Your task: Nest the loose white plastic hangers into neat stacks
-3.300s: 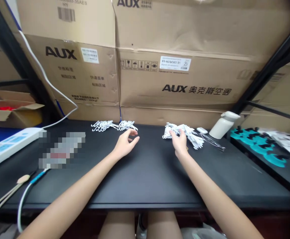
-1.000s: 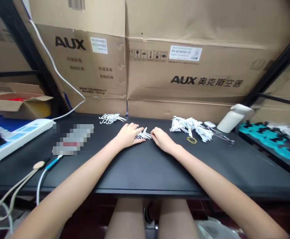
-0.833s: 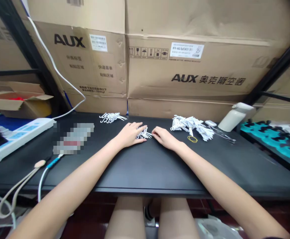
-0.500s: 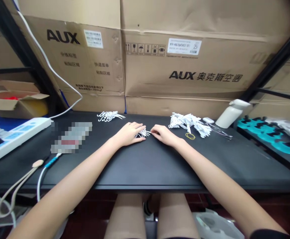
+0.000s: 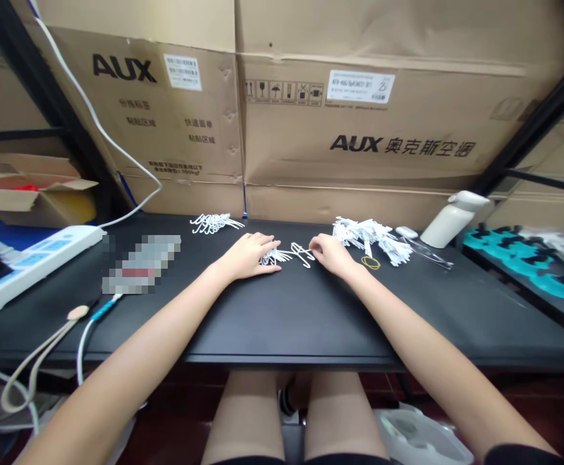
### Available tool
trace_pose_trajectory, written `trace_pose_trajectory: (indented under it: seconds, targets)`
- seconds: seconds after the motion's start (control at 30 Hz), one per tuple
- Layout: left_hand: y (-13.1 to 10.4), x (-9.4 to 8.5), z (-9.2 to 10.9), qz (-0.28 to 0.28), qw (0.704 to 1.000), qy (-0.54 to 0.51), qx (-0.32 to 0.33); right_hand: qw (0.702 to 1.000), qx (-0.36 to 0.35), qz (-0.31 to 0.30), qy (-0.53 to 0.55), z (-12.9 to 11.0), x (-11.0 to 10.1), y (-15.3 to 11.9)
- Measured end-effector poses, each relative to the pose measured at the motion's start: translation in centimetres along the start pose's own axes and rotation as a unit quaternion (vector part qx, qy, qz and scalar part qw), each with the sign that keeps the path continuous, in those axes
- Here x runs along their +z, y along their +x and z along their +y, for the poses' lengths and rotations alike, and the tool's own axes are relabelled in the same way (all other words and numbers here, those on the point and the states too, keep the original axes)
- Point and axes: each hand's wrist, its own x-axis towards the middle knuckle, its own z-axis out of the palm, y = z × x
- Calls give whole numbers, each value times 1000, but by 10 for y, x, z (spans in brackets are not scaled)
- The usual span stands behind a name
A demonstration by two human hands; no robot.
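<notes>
My left hand point(image 5: 249, 257) lies curled over a small bunch of white wire hooks point(image 5: 270, 257), with its thumb on the near side and its fingers over the top. The ends of several hooks stick out to the right from under it. My right hand point(image 5: 331, 253) pinches a thin white hook point(image 5: 303, 254) by its end, with the curved part pointing left between the two hands. Whether it holds one hook or two is hard to tell. A spread row of similar hooks point(image 5: 216, 223) lies behind my left hand, and a larger heap of bundled white hooks point(image 5: 366, 234) lies behind my right.
Yellow rubber bands point(image 5: 371, 263) lie beside the heap. To the right are glasses point(image 5: 429, 257), a tilted white bottle point(image 5: 453, 223) and turquoise parts point(image 5: 519, 258). A blurred-out phone-like object point(image 5: 141, 265), a cable and a power strip point(image 5: 34, 268) occupy the left. Cardboard point(image 5: 286, 148) walls the back.
My right hand has moved a little to the right, drawing a hook away from the bunch so its curved part now shows. My left hand stays on the bunch.
</notes>
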Motion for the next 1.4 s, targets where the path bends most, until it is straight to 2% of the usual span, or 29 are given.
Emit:
trace_pose_trajectory:
  seconds: [0.17,0.27,0.33,0.47,0.57,0.63,0.8,0.9,1.0,1.07,1.17,1.33,1.4]
  targets:
    - [-1,-5,4,20,999,-27,-14,988,58,145,19,4,-10,2]
    - [1,-11,9,74,994,-70,-25,972,21,217,88,-4,-16,1]
    - [2,-14,13,113,988,-99,-35,965,-8,232,124,-16,-16,-2]
    - [5,-17,21,166,970,-173,-51,964,-66,198,166,-41,-8,-9]
    - [8,-18,28,194,938,-274,-92,963,-80,189,175,-52,-2,-12]
    - [9,-18,31,193,914,-335,-126,962,-79,188,179,-55,0,-13]
    - [12,-17,32,183,863,-438,-172,948,-87,203,228,-54,2,-12]
    - [14,-16,26,206,807,-512,-209,946,-72,200,244,-49,6,-10]
    - [16,-16,19,246,759,-548,-251,965,-46,149,209,-39,12,-8]
    - [16,-16,15,260,747,-551,-265,980,-25,99,171,-31,16,-7]
    - [15,-16,12,255,756,-538,-270,990,-21,31,133,-22,19,-4]
    - [10,-18,18,183,845,-436,-251,995,-37,-32,92,-16,11,-1]
    - [8,-19,21,152,868,-410,-236,996,-41,-50,61,-12,5,0]
